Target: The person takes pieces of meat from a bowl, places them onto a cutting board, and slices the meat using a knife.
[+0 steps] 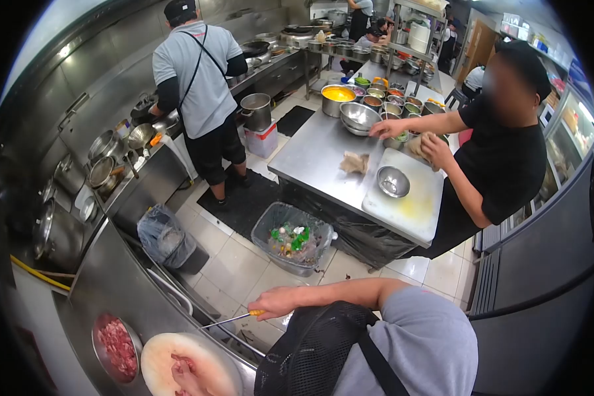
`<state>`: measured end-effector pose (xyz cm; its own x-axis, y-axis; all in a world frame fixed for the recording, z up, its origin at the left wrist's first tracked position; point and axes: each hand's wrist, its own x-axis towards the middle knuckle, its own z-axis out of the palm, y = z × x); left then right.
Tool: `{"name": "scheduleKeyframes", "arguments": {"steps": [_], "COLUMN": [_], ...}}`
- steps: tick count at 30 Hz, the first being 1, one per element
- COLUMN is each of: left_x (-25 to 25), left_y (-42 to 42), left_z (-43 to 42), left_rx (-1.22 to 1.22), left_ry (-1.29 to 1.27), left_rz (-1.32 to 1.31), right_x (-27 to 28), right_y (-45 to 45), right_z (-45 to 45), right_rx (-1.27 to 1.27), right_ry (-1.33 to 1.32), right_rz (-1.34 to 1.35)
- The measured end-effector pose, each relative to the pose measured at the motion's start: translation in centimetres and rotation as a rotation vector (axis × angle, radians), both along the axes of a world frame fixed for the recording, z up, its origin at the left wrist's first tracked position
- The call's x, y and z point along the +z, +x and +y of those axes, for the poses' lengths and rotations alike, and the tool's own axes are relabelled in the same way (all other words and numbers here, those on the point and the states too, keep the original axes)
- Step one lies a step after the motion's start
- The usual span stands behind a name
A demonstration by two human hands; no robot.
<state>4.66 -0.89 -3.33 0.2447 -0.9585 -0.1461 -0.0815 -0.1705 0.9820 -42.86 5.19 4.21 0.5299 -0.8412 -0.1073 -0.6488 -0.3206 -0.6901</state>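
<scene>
At the bottom centre, my right hand (pixel 275 303) is closed around the orange-yellow handle of a tool (pixel 234 319). Its long thin metal part points left, towards the round cutting board (pixel 157 353); whether it is a blade or a rod is unclear. What looks like my left hand (pixel 188 378) is low on that board, touching reddish meat at the frame's bottom edge. Its fingers blend with the meat, so their pose is unclear. Left of the board stands a metal bowl of cut red meat (pixel 117 346).
A lined bin (pixel 294 241) and a smaller bin (pixel 165 239) stand on the floor. Across the aisle, a person in black (pixel 508 158) works at a steel table (pixel 303 155). Another person (pixel 201 86) stands at the stove counter. A black mesh cap and grey sleeve fill the bottom.
</scene>
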Motion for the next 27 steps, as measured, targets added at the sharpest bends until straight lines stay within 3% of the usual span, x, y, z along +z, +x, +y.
{"name": "scheduleKeyframes", "arguments": {"steps": [2,6,8,9,11,12,14,18,20,22,25,27], "left_x": [-1.2,-3.3,-2.7,-2.8,-3.2,-4.1,-5.3,-1.8,-3.1,-0.1,-0.3,1.2], "left_y": [0.3,0.3,0.3,0.5,0.6,1.0,2.1,-0.6,0.7,-2.3,-1.9,-2.0], "left_z": [-0.2,-0.5,-0.7,-0.5,-0.1,0.1,0.7,2.1,2.7,4.1,4.4,5.4], "left_rx": [0.124,0.139,0.183,0.198,0.175,0.177,0.145,0.156,-0.014,0.108,0.091,0.049], "left_ry": [-0.008,0.019,0.068,0.070,0.103,0.108,0.108,0.210,0.035,0.053,0.087,0.198], "left_rz": [0.276,0.303,0.023,0.019,-0.387,-0.390,-0.058,-0.071,0.374,0.355,0.393,0.017], "right_x": [-0.6,-1.2,-1.8,-1.5,-1.0,-1.2,-2.2,-1.6,-2.0,-2.3,-2.1,-0.8], "right_y": [0.2,0.8,1.3,1.6,2.1,2.3,3.0,4.3,5.6,6.5,7.7,8.3], "right_z": [0.3,0.9,0.5,0.3,0.5,0.6,0.3,0.2,0.2,0.1,-0.2,-0.7], "right_rx": [0.005,0.010,0.012,0.027,0.026,0.029,0.057,0.074,0.083,0.071,0.049,0.081], "right_ry": [-0.004,0.003,-0.009,-0.005,0.057,0.062,0.022,0.051,0.038,0.043,0.101,0.151], "right_rz": [-0.052,-0.039,-0.022,-0.026,0.024,0.021,0.002,-0.019,-0.057,-0.064,-0.036,-0.087]}}
